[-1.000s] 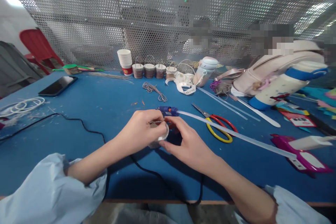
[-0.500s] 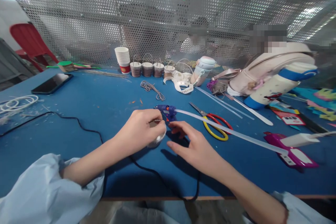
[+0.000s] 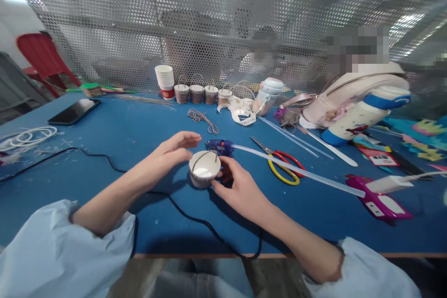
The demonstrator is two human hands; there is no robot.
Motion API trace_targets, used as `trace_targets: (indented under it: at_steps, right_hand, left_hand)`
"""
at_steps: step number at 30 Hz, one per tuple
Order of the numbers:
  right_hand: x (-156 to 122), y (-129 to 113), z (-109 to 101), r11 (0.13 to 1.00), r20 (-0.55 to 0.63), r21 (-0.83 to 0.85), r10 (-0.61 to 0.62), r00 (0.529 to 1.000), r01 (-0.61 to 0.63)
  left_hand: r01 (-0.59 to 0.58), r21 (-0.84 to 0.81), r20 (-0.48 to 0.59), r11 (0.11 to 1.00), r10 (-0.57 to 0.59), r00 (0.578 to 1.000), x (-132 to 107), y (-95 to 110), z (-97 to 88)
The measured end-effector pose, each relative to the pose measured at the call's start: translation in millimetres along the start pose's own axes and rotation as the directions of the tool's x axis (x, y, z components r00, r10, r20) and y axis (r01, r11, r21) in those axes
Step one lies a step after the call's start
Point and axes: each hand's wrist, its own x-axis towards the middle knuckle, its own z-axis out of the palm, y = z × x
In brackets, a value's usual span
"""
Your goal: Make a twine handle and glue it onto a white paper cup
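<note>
A small paper cup (image 3: 201, 179), white inside and wrapped in grey-brown cord outside, stands in front of me. A thin cord strand, like a handle, crosses its mouth. My right hand (image 3: 237, 186) grips the cup's right side with thumb and fingers; some fingertips are hidden behind it. My left hand (image 3: 174, 150) is open just left of the cup, fingers apart and holding nothing. Right behind the cup lies a blue glue gun (image 3: 223, 147). From it a long clear glue stick (image 3: 296, 170) runs to the right.
Scissors (image 3: 284, 167) and a magenta power strip (image 3: 384, 200) lie to the right. Several cord-wrapped cups (image 3: 196, 95) and stacked paper cups (image 3: 165, 79) stand at the back, near a cord bundle (image 3: 204, 119). A black cable (image 3: 195, 219) crosses the front; a phone (image 3: 74, 111) lies left.
My left hand has let go of the cup and moved left, its fingers opening. My right hand has moved in to grip the cup's right side. The cup's mouth now shows.
</note>
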Motion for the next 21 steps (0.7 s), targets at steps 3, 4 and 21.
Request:
trace_targets:
  at_steps: [3,4,21]
  right_hand:
    - [3.4,5.8,0.9,0.998,0.017,0.056,-0.023,1.000,0.022]
    - [3.8,7.4,0.8,0.997,0.020,0.073,-0.022,1.000,0.020]
    - [52.1,35.7,-59.5,0.939,0.294,-0.282,-0.111,0.949,0.197]
  left_hand:
    - [0.083,-0.004,0.201,0.997,-0.080,0.976,-2.0,-12.3,-7.6]
    - [0.086,0.033,0.227,0.996,-0.092,0.970,-3.2,-14.7,-6.7]
    - [-0.042,0.321,0.025,0.946,0.036,0.999,-16.8,-25.6,36.9]
